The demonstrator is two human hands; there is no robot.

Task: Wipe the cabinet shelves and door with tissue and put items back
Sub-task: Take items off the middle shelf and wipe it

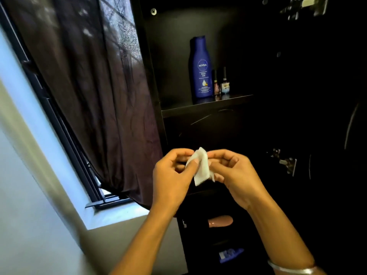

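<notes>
Both hands were raised in front of the dark cabinet, the left hand [172, 171] and the right hand [232, 171] each pinching a side of a small white tissue [201, 167] between them. On the shelf [206, 105] above stood a blue Nivea lotion bottle [200, 68] with two small nail polish bottles [220, 82] just beside it.

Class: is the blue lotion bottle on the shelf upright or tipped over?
Upright. The lotion bottle stands on its base on the shelf, cap at the top.
</notes>
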